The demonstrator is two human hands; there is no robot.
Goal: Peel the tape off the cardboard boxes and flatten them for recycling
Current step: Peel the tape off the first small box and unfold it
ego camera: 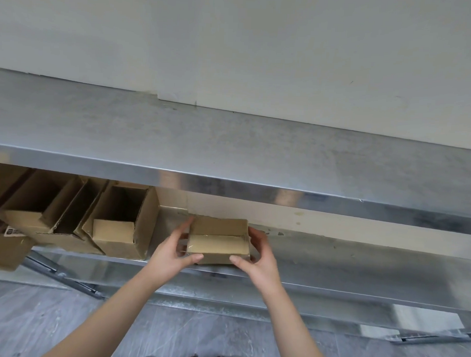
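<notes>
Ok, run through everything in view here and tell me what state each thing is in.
small box: closed, taped, not flattened, held at the lower shelf.
left hand: grips the box's left side.
right hand: grips the box's right side.
open boxes: lying on their sides on the shelf, flaps open, not flattened.
labelled box: far left, partly cut off; open or closed cannot be told.

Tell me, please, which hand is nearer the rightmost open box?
Left. The left hand is right of the open box; the right hand is farther, across the small box.
</notes>
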